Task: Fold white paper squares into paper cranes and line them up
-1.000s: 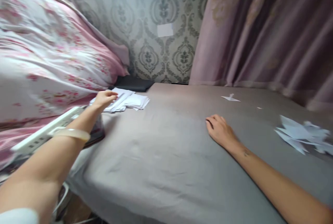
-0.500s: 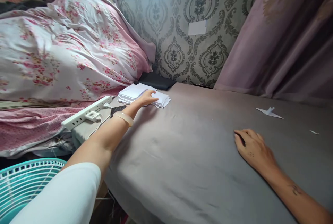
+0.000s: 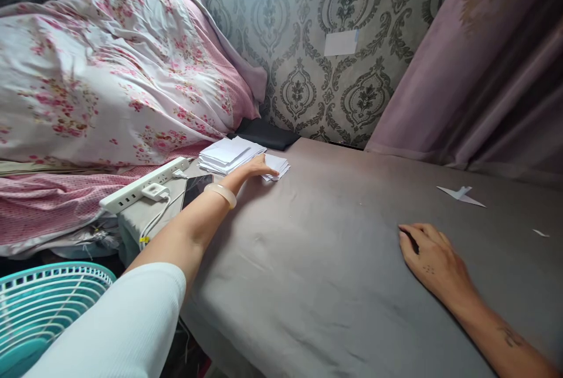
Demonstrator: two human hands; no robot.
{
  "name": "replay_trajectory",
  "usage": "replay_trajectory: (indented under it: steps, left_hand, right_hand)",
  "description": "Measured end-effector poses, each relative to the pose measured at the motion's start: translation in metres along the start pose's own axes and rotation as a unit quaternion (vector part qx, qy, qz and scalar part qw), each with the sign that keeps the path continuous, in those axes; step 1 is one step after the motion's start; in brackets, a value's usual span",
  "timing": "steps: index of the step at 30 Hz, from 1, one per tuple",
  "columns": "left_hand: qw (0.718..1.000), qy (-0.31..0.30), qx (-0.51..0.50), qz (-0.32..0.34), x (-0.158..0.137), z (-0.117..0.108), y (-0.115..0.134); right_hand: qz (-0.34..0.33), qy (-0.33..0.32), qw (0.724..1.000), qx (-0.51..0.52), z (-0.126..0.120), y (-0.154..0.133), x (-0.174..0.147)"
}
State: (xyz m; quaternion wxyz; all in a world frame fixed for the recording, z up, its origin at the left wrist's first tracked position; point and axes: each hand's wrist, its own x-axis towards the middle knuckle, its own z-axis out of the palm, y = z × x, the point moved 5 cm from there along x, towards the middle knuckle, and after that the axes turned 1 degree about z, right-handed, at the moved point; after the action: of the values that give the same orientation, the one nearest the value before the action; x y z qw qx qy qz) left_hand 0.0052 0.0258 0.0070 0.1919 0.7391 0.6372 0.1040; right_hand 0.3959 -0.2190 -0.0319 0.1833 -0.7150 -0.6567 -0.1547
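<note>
At the table's far left, my left hand (image 3: 258,165) reaches over two low stacks of white paper. Its thumb is stretched out across the smaller right stack (image 3: 276,162), apart from the finger I can see; the other fingers are hidden. Just left of the hand lies the larger paper stack (image 3: 226,152). My right hand (image 3: 431,252) rests palm down on the grey tablecloth (image 3: 325,249), fingers loosely bent and a dark gap beside the thumb, with nothing seen in it. Beyond it lies a folded white paper piece (image 3: 461,195).
A white power strip (image 3: 145,184) with plugs and cables runs along the left edge beside a dark phone (image 3: 193,187). A black folded item (image 3: 266,133) lies behind the stacks. A turquoise fan (image 3: 53,307) stands at lower left. A paper scrap (image 3: 541,232) lies far right.
My left hand has shifted right, its thumb now over the smaller stack, and more of the larger stack shows. My right hand stays in place on the cloth. The view has tilted slightly.
</note>
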Motion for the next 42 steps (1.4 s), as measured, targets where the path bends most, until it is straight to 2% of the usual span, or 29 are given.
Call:
replay_trajectory:
  steps: [8, 17, 26, 33, 42]
  left_hand:
    - [1.000, 0.000, -0.031, 0.005, -0.002, -0.012, -0.005]
    - [0.994, 0.064, -0.083, 0.021, 0.000, -0.014, -0.013]
    - [0.990, 0.008, -0.114, 0.080, 0.002, -0.018, -0.019]
    - [0.987, -0.025, -0.123, 0.097, 0.000, -0.021, -0.028]
    - [0.986, -0.027, -0.111, 0.117, 0.005, -0.010, -0.029]
  right_hand:
    - [-0.006, 0.001, 1.000, -0.002, 0.000, 0.000, 0.000]
    - [-0.011, 0.011, 1.000, -0.006, -0.001, 0.000, 0.000]
    - [0.000, -0.006, 1.000, 0.006, 0.000, 0.000, 0.000]
    - [-0.007, -0.001, 1.000, 0.004, 0.002, 0.002, 0.000]
    - [-0.007, 0.000, 1.000, 0.001, 0.004, 0.004, 0.000]
